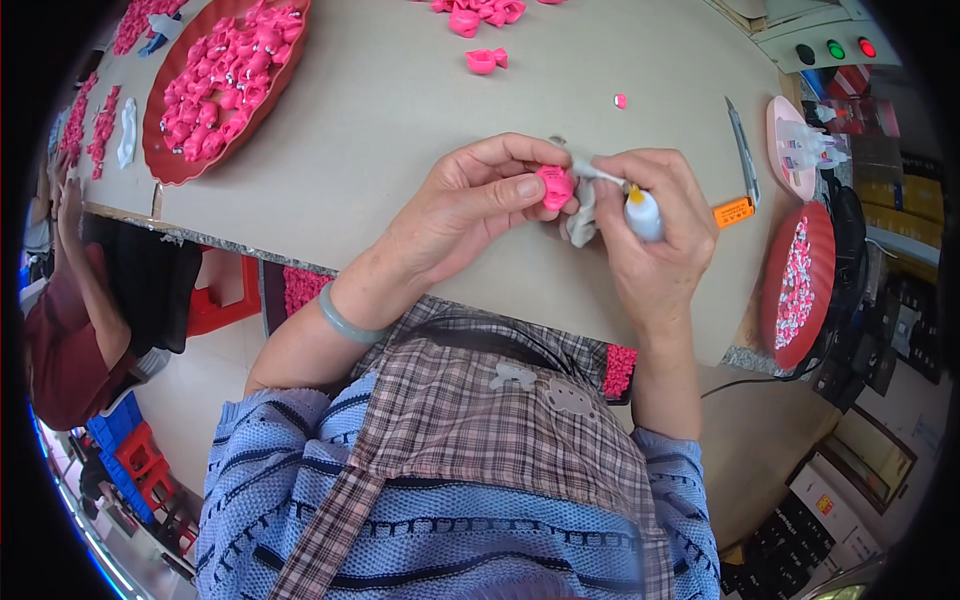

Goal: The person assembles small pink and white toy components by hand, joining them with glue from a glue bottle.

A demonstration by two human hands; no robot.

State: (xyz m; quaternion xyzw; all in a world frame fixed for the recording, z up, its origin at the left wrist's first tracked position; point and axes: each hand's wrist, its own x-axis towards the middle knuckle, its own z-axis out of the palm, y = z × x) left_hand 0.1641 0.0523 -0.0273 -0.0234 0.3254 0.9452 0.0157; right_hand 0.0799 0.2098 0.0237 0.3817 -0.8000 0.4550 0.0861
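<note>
My left hand [475, 200] pinches a small pink plastic figure part [555, 188] between thumb and fingers above the table. My right hand [668, 225], close beside it, is closed around a small white squeeze bottle [645, 216] with a yellow tip. A thin white stick like a cotton swab [603, 176] also sticks out from the right fingers toward the pink part; whether it touches cannot be made out. A crumpled pale cloth [581, 226] hangs between the two hands, and which fingers hold it is hidden. A tiny pink-and-white piece [620, 101] lies farther off on the table.
At the far left stands a red tray [160, 165] of pink parts. More pink parts [487, 61] lie at the back. On the right are a cutter knife [742, 150], an orange box [734, 212], a pink dish [787, 110] with bottles and a red dish [772, 300]. Another person [85, 320] sits left.
</note>
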